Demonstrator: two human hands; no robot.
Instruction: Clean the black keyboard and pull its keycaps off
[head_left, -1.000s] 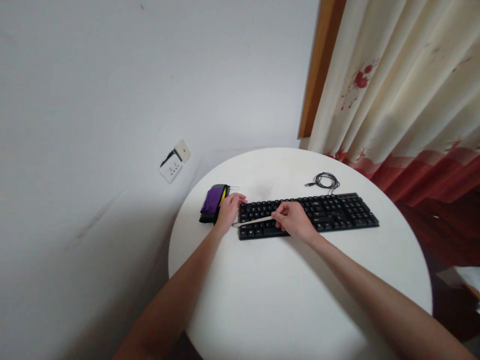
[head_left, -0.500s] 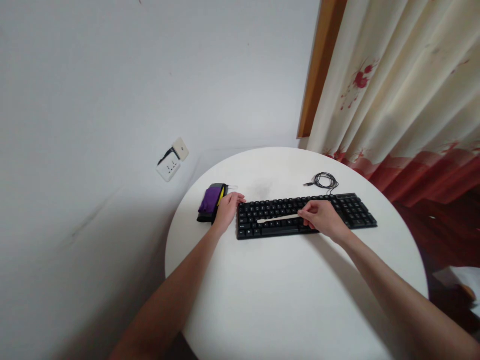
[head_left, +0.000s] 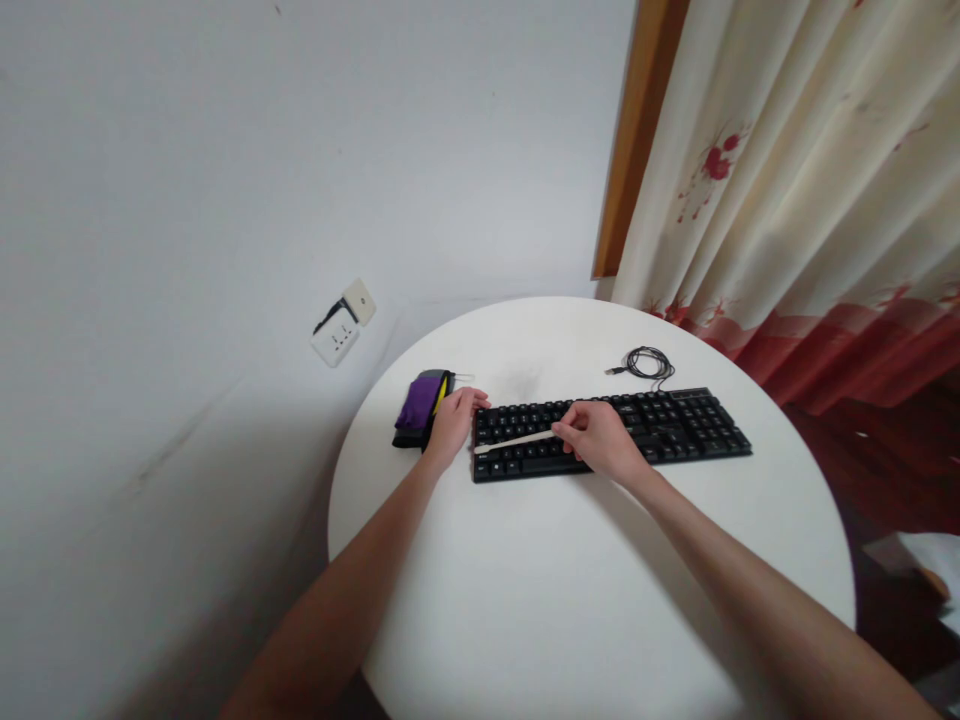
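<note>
A black keyboard (head_left: 679, 440) lies across the white round table. Between the thumb and fingers of my right hand (head_left: 598, 437) is a slim white stick (head_left: 517, 439) with a wider, brush-like end. That end points left, at the keys near the keyboard's lower left corner; whether it touches them I cannot tell. My left hand (head_left: 454, 420) rests against the keyboard's left end, its fingers stretched toward the upper left corner. Just left of that hand lies a dark pouch-like bundle with purple cloth (head_left: 420, 402) and a yellow strip.
The keyboard's coiled cable (head_left: 649, 363) and its USB plug lie behind it on the table (head_left: 525, 590). A wall with a socket (head_left: 335, 336) rises at the left. To the right hangs a cream and red curtain (head_left: 795, 200).
My right hand has moved left along the keyboard, bringing the white stick's end to the keyboard's left edge. My left hand stays in place.
</note>
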